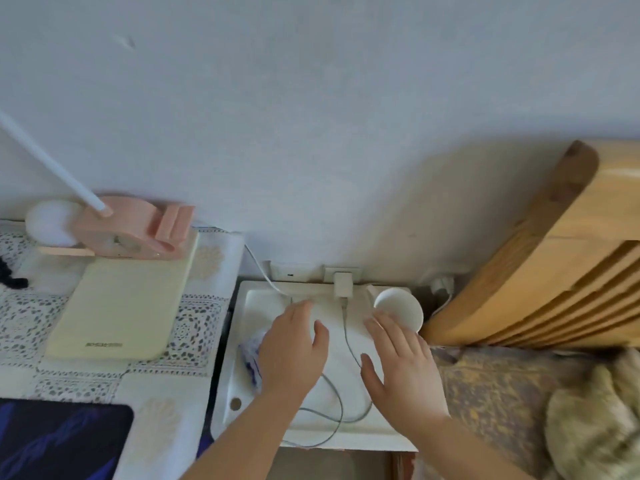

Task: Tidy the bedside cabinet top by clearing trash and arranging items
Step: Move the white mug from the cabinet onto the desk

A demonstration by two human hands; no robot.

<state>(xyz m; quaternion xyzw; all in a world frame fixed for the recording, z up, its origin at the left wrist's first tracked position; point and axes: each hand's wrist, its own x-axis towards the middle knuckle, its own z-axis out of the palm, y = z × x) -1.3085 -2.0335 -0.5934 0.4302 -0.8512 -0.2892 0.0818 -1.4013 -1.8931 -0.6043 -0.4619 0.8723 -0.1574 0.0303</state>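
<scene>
**Inspector:** Report the position of both hands.

**Technician:** Both are over the white cabinet top (242, 393). The left hand (292, 355) is palm down with fingers spread and loose, gripping nothing. It covers part of a crumpled blue-and-white wrapper (252, 356) at the left side of the top; whether the palm touches it cannot be determined. The right hand (403, 372) is also palm down, fingers extended and released. Its fingertips lie just beside the white bowl (401, 306) at the back right corner; contact is not discernible.

**Inspector:** State of the cable?

**Technician:** A grey cable (346, 337) runs from the white charger (343, 284) plugged in at the wall, passes between the hands and loops near the front edge. Parts of the loop are hidden under both forearms.

**Inspector:** Other items on the top?

**Technician:** A small round brown spot (236, 403) near the front left; its nature is unclear. A second white lead (263, 271) enters from the left.

**Inspector:** Surroundings?

**Technician:** Left: a lace-covered table (194, 344) carrying a pale green book (121, 306) with illegible print, a pink lamp base (138, 226) and a dark tablet (59, 441) cut off by the frame. Right: a wooden headboard (554, 271) and bedding (502, 393), partly cropped.
</scene>
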